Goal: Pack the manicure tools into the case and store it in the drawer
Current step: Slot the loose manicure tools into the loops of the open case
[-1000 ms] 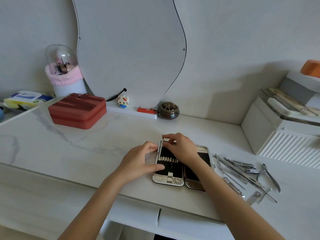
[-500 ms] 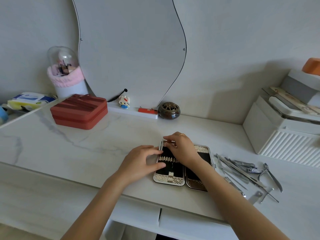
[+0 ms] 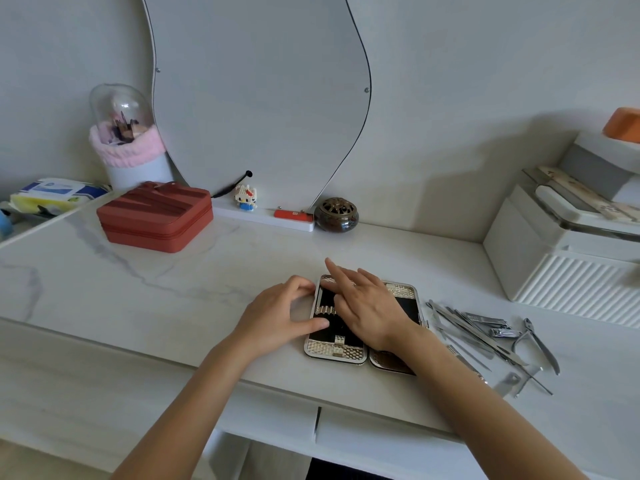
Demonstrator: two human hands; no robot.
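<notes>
Countertop [image 3: 145,292] front edge: open case [image 3: 334,351] (tools [image 3: 485,332] beside).

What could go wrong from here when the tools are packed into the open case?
The manicure tools lie in a crossed pile, so lifting one could drag others toward the table edge. The cuticle nipper and pointed pieces could prick a finger. The right forearm covers part of the open case, hiding some slots.
</notes>
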